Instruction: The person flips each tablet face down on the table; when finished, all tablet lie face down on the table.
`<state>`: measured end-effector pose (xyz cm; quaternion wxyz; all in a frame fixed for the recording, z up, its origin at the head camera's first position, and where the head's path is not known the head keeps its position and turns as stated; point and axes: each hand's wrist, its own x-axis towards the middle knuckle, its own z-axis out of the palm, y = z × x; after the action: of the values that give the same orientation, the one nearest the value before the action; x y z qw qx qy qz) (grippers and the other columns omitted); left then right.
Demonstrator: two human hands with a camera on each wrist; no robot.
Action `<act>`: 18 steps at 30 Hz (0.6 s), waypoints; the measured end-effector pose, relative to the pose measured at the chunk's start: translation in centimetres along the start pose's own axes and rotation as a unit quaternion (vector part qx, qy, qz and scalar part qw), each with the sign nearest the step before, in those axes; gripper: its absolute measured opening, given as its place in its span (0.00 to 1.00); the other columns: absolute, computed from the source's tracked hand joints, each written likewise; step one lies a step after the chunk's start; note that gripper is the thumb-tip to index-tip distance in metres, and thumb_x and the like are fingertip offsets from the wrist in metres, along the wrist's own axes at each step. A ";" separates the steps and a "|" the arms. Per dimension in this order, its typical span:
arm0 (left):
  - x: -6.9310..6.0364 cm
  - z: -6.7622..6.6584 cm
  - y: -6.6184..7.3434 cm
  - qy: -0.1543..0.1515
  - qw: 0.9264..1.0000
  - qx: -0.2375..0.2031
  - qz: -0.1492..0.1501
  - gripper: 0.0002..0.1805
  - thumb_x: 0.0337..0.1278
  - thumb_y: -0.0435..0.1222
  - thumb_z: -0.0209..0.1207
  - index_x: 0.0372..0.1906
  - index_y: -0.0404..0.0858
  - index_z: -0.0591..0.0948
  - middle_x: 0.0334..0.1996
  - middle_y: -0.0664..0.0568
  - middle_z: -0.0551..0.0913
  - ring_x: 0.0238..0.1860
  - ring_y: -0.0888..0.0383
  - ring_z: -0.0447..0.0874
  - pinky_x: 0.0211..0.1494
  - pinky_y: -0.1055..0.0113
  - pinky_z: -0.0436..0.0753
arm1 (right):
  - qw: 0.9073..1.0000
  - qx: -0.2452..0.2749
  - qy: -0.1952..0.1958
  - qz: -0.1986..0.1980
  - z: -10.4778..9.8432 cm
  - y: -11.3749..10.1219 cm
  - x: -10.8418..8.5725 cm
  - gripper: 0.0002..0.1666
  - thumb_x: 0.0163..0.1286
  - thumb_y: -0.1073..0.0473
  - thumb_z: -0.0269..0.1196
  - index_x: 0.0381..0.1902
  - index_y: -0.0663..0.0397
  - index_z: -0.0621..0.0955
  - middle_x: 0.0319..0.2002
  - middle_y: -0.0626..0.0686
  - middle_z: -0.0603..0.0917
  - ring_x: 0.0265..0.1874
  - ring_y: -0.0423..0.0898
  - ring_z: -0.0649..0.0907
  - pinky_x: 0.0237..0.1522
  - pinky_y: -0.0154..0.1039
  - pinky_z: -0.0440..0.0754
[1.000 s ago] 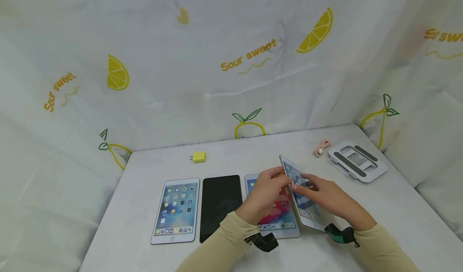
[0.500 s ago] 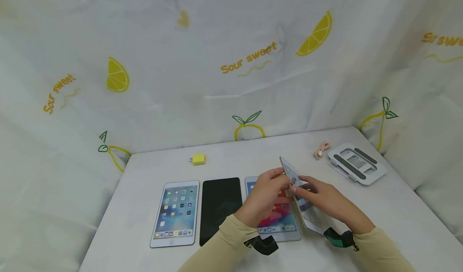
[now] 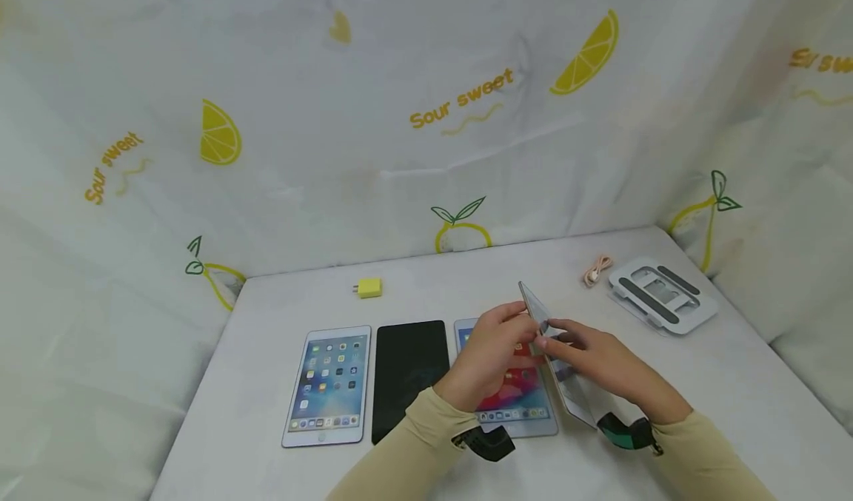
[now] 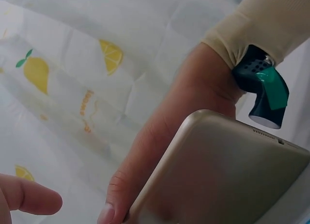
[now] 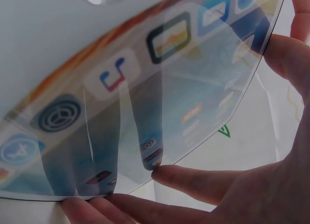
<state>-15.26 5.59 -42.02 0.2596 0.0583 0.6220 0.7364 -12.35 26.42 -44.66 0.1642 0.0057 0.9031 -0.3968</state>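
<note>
A slim tablet (image 3: 574, 397) with a lit screen and a pale gold back stands tilted, nearly edge-on, between the hands in the head view. My right hand (image 3: 603, 360) grips it, thumb on one edge and fingers along the opposite one, as the right wrist view shows on the screen side (image 5: 184, 103). My left hand (image 3: 489, 349) has its index finger and thumb at the upper left edge. Its other fingers reach behind the tablet. Below the hands lies another tablet (image 3: 516, 401), white-framed with a red and blue screen, partly covered by the left hand.
A black-faced tablet (image 3: 411, 375) and a white tablet (image 3: 326, 386) lit with icons lie in a row to the left. Farther back are a yellow charger plug (image 3: 369, 288), a coiled pink cable (image 3: 597, 271) and a grey-white folding stand (image 3: 663, 295). A lemon-print sheet (image 3: 320, 190) rises behind.
The held tablet has turned more edge-on to the head view, showing less of its screen. Both hands have kept their places on it. The whole head view has shifted slightly.
</note>
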 end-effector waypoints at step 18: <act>-0.3 0.0 0.4 -0.006 1.000 -0.003 0.014 0.31 0.72 0.43 0.58 0.76 0.37 0.75 0.63 0.41 0.83 0.53 0.53 0.89 0.60 0.43 0.90 | 0.995 0.090 -0.034 -0.029 -0.1 -0.5 -0.2 0.48 0.82 0.36 0.56 0.84 0.64 0.61 0.80 0.74 0.66 0.68 0.66 0.82 0.59 0.54 0.91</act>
<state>-15.14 5.38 -41.61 0.2530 0.0703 0.6177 0.7413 -12.30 26.19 -44.21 0.1822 -0.0194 0.8573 -0.4811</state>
